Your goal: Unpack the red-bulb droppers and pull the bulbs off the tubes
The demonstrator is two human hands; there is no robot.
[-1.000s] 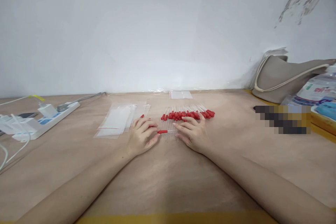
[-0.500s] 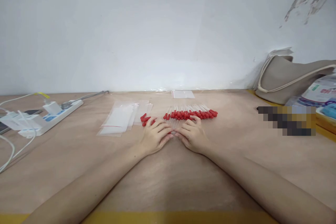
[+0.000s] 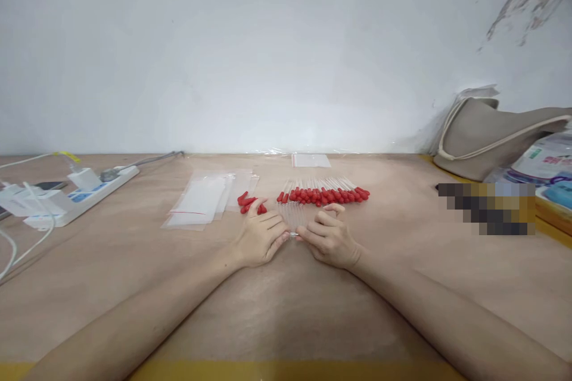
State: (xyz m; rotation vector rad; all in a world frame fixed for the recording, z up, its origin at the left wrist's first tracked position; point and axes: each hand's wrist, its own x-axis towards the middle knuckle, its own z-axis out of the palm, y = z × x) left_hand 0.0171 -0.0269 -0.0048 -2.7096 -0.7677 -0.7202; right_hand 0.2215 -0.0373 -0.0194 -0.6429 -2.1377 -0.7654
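Note:
My left hand (image 3: pixel 263 237) and my right hand (image 3: pixel 328 237) meet fingertip to fingertip over the table. A short clear length of glass dropper tube (image 3: pixel 294 234) shows between their pinched thumbs and fingers; its ends are hidden. Just beyond lie several bare glass tubes (image 3: pixel 292 212) side by side. Loose red rubber bulbs (image 3: pixel 245 198) rest by my left fingers, partly covered by them. Behind my right hand runs a row of glass droppers with red bulbs (image 3: pixel 328 195), bulbs toward me.
Clear zip bags (image 3: pixel 196 199) lie overlapped at the left, and another small bag (image 3: pixel 311 161) is near the wall. A power strip (image 3: pixel 84 196) with chargers and cables stands far left. At the right are a grey bag (image 3: pixel 482 131) and a blurred-out dark object (image 3: pixel 487 208).
Both hands have come slightly nearer to me, with the glass tube between them showing more. The bulbs and the dropper row keep their places.

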